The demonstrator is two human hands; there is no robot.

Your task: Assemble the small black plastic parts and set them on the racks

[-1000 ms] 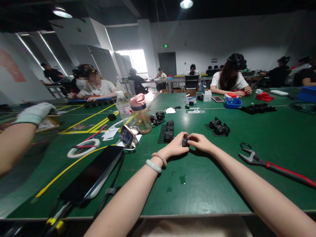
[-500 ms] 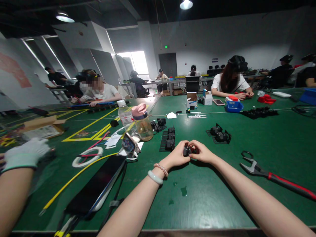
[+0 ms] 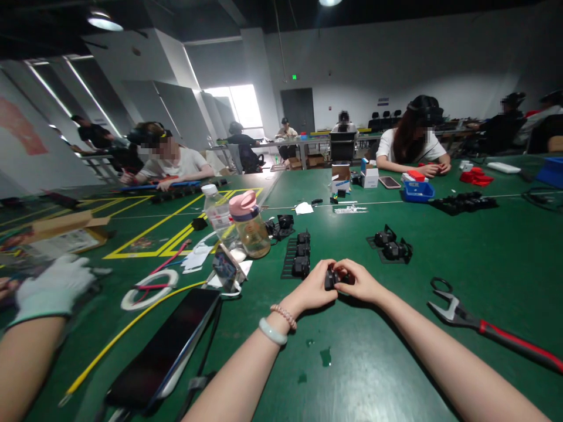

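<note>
Both my hands meet over the green table [image 3: 360, 363] and pinch one small black part [image 3: 332, 276] between their fingertips. My left hand [image 3: 313, 289], with a bead bracelet and a pale bangle at the wrist, closes on its left side. My right hand [image 3: 360, 281] closes on its right side. Just left of them lies a black tray [image 3: 295, 258] with three similar black parts in a row. Two more black parts [image 3: 390, 247] sit on a small tray to the right.
Red-handled pliers [image 3: 479, 324] lie at the right. A pink-lidded bottle [image 3: 248, 223], a water bottle, a small phone on a stand [image 3: 225, 266] and a dark tablet [image 3: 165, 346] stand left. A co-worker's gloved hand [image 3: 55, 288] reaches in at far left. Other people sit at tables beyond.
My hands have stayed together on the black part while the view shifted slightly. The co-worker's gloved hand dropped from upper left to the table's left side.
</note>
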